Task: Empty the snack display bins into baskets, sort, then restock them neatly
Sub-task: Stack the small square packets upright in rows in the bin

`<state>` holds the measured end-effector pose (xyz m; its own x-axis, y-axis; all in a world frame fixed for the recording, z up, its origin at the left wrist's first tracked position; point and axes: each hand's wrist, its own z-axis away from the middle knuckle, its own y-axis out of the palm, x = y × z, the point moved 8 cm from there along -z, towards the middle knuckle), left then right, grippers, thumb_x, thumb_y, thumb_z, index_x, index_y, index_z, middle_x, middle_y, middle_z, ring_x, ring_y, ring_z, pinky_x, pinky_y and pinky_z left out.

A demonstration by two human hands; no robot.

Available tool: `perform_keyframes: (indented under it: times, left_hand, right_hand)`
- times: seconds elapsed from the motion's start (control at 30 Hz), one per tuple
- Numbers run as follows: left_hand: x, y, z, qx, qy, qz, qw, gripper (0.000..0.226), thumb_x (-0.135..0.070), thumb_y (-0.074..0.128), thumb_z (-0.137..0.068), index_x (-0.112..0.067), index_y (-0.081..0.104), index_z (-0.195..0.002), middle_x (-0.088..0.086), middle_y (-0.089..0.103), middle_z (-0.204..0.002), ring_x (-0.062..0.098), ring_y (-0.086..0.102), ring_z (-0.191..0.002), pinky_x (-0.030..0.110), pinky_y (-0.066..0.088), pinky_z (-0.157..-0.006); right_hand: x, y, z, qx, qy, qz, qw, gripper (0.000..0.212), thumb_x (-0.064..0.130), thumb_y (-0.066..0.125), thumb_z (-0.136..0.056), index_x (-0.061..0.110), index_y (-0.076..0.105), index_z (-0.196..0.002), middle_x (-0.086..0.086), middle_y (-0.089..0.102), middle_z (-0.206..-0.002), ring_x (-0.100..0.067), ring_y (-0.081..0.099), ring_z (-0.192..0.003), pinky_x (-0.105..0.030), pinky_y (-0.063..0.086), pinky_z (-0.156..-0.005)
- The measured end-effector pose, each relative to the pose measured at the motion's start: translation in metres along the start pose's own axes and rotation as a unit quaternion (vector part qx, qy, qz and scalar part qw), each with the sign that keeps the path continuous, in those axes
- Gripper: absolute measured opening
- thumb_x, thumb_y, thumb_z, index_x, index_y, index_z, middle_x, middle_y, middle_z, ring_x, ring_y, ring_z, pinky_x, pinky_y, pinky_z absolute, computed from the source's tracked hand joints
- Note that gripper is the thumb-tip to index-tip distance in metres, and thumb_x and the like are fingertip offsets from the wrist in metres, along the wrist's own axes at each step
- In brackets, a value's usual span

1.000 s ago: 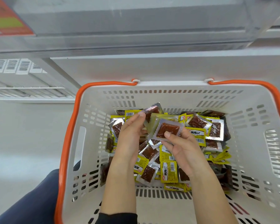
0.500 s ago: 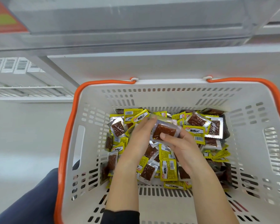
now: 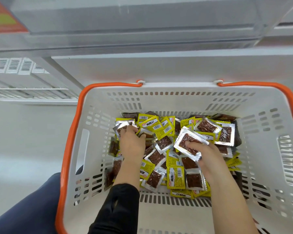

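A white basket (image 3: 189, 98) with an orange rim holds a heap of snack packets (image 3: 161, 149), some yellow, some silver with a brown window. My right hand (image 3: 203, 152) grips a small stack of silver packets (image 3: 189, 144) just above the heap, thumb on top. My left hand (image 3: 132, 141) reaches into the heap's left side, its fingers curled round a silver packet (image 3: 123, 128) there.
A clear empty display bin (image 3: 142, 22) hangs above the basket on white shelving. Price labels (image 3: 13, 65) line a lower shelf at the left. My knee in dark blue (image 3: 24, 213) shows at the bottom left. A pale floor lies to the left.
My left hand has left the stack and moved left and down into the heap. My right hand has kept the stack and shifted a little to the right.
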<state>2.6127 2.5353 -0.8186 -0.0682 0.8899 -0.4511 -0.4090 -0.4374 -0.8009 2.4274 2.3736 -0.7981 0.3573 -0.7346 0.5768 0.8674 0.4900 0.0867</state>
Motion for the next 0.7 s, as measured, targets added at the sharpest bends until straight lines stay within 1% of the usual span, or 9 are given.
perform_keyframes:
  times: [0.07,0.13,0.2,0.27,0.37,0.47,0.6,0.67,0.7]
  left_hand:
    - [0.003,-0.002,0.001,-0.005,0.003,0.022,1.000,0.018,-0.027,0.070,-0.087,-0.016,0.064,-0.100,0.005,0.053,-0.115,0.026,0.059,-0.098,0.030,0.043,-0.073]
    - [0.005,-0.012,0.004,-0.031,-0.001,0.069,0.997,0.010,-0.024,0.065,-0.091,-0.014,0.064,-0.090,0.002,0.061,-0.095,0.025,0.061,-0.088,0.028,0.041,-0.065]
    - [0.003,-0.019,0.005,-0.048,-0.003,0.104,0.993,0.008,-0.019,0.060,-0.094,-0.011,0.062,-0.096,-0.003,0.062,-0.084,0.022,0.060,-0.081,0.026,0.037,-0.062]
    - [-0.008,-0.014,0.005,-0.013,0.034,0.086,0.996,0.018,-0.020,0.060,-0.094,-0.014,0.060,-0.111,-0.005,0.061,-0.088,0.021,0.061,-0.090,0.027,0.039,-0.068]
    - [-0.021,0.009,0.006,0.061,0.067,-0.011,0.996,0.043,-0.030,0.066,-0.090,-0.016,0.053,-0.129,0.005,0.061,-0.114,0.027,0.058,-0.108,0.038,0.050,-0.081]
    - [-0.017,0.014,0.010,0.044,0.067,-0.060,0.995,0.030,-0.028,0.063,-0.092,-0.010,0.057,-0.116,0.011,0.064,-0.109,0.031,0.061,-0.101,0.039,0.051,-0.077]
    - [-0.007,0.000,0.014,0.001,0.039,0.041,0.998,0.030,-0.021,0.061,-0.094,-0.002,0.061,-0.117,0.014,0.059,-0.112,0.031,0.055,-0.106,0.036,0.043,-0.084]
    - [-0.004,-0.013,0.017,0.014,-0.017,0.197,0.980,0.020,-0.019,0.059,-0.096,-0.002,0.060,-0.108,0.009,0.062,-0.101,0.028,0.059,-0.100,0.030,0.043,-0.073]
    - [-0.004,-0.017,0.019,0.043,-0.055,0.299,0.952,0.014,-0.018,0.058,-0.096,-0.006,0.060,-0.103,0.006,0.064,-0.097,0.026,0.062,-0.096,0.028,0.046,-0.070]
  right_hand:
    - [0.001,0.003,0.001,0.007,-0.001,0.006,1.000,0.059,0.013,0.076,-0.078,0.012,0.050,-0.131,-0.003,0.060,-0.128,-0.019,0.051,-0.121,-0.036,0.032,-0.094]
    - [0.003,0.003,0.001,0.019,-0.012,0.018,1.000,0.030,0.010,0.072,-0.081,0.018,0.061,-0.109,0.002,0.066,-0.110,-0.014,0.056,-0.107,-0.035,0.031,-0.090]
    - [0.005,0.006,0.002,0.041,-0.017,0.017,0.999,0.021,0.009,0.070,-0.084,0.025,0.058,-0.091,0.009,0.064,-0.097,-0.007,0.055,-0.096,-0.034,0.031,-0.089]
    - [0.007,0.009,0.004,0.048,-0.032,0.017,0.998,0.023,0.010,0.070,-0.083,0.026,0.055,-0.089,0.010,0.062,-0.096,-0.007,0.054,-0.093,-0.035,0.031,-0.091]
    - [0.005,0.011,0.003,0.051,-0.038,0.011,0.998,0.026,0.009,0.071,-0.083,0.026,0.051,-0.087,0.011,0.059,-0.094,-0.006,0.054,-0.088,-0.035,0.032,-0.091]
    - [0.005,0.015,0.005,0.051,-0.043,0.029,0.997,0.029,0.010,0.070,-0.084,0.029,0.049,-0.084,0.013,0.055,-0.091,-0.001,0.050,-0.081,-0.034,0.032,-0.091]
    - [-0.002,0.014,0.000,0.047,-0.027,0.029,0.998,0.027,0.014,0.070,-0.085,0.022,0.053,-0.103,0.010,0.056,-0.103,-0.012,0.051,-0.097,-0.037,0.034,-0.093]
    - [-0.005,0.012,-0.003,0.030,-0.018,0.038,0.999,0.047,0.016,0.069,-0.085,0.021,0.048,-0.127,0.004,0.052,-0.125,-0.019,0.048,-0.117,-0.035,0.037,-0.092]
    - [-0.003,0.013,-0.003,0.026,-0.025,0.040,0.999,0.052,0.015,0.067,-0.086,0.024,0.046,-0.133,0.004,0.052,-0.128,-0.017,0.050,-0.118,-0.029,0.040,-0.085]
